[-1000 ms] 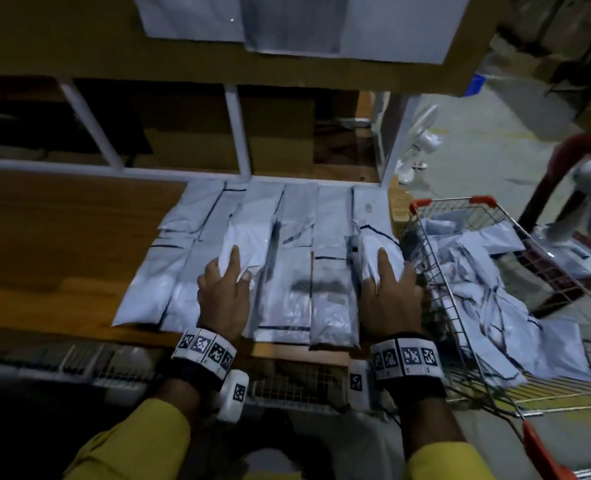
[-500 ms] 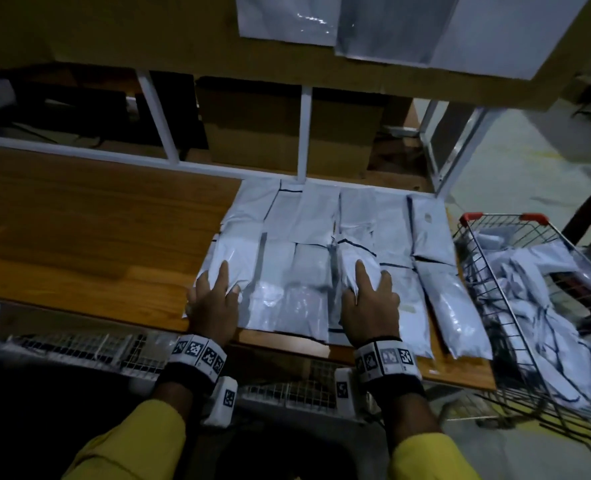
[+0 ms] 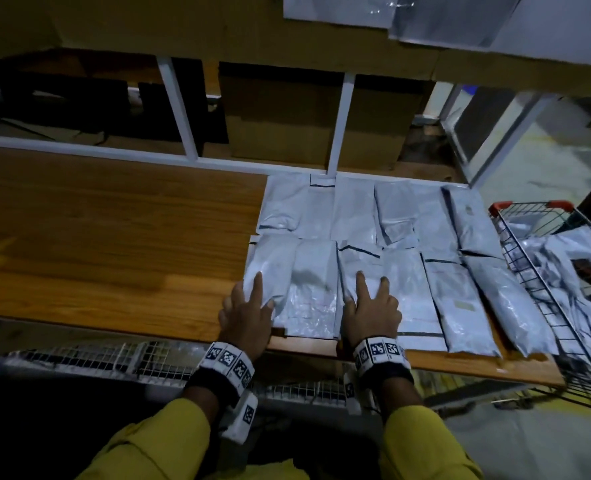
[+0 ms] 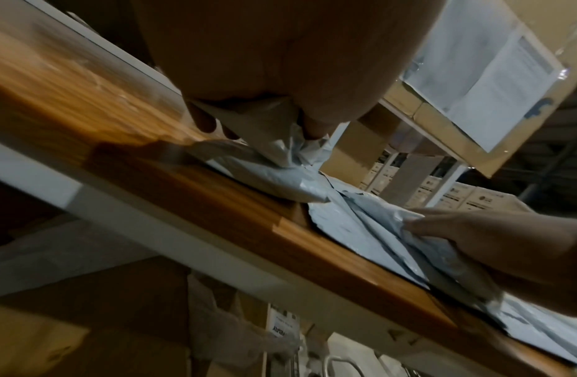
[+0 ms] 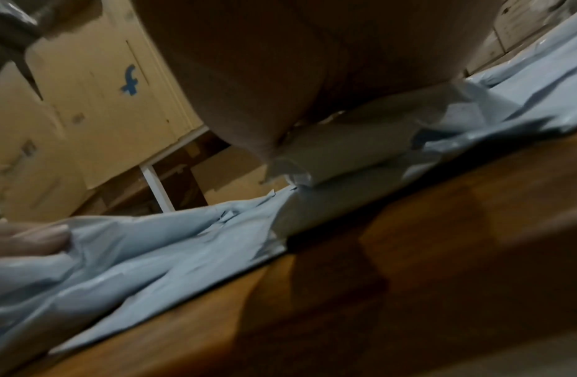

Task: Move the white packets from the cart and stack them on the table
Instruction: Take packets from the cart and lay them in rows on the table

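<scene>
Several white packets (image 3: 404,216) lie in two rows on the right part of the wooden table (image 3: 114,237). My left hand (image 3: 249,306) lies flat on the leftmost front packet (image 3: 269,265), index finger straight on top. My right hand (image 3: 370,303) presses with straight fingers on a black-striped packet (image 3: 359,268) in the middle of the front row. In the left wrist view that leftmost packet (image 4: 274,176) crumples under my palm. The right wrist view shows the striped packet (image 5: 345,142) bulging under the palm. More packets (image 3: 571,251) fill the wire cart (image 3: 526,271) at the right.
White frame posts (image 3: 342,126) and cardboard boxes (image 3: 280,116) stand behind the table. An overhead shelf carries papers (image 3: 460,19). A wire rack (image 3: 96,358) runs under the table's front edge. The table's left part shows bare wood.
Both hands have slid left along the front row, each with a packet under it. The right hand has moved away from the cart. The head view has turned left.
</scene>
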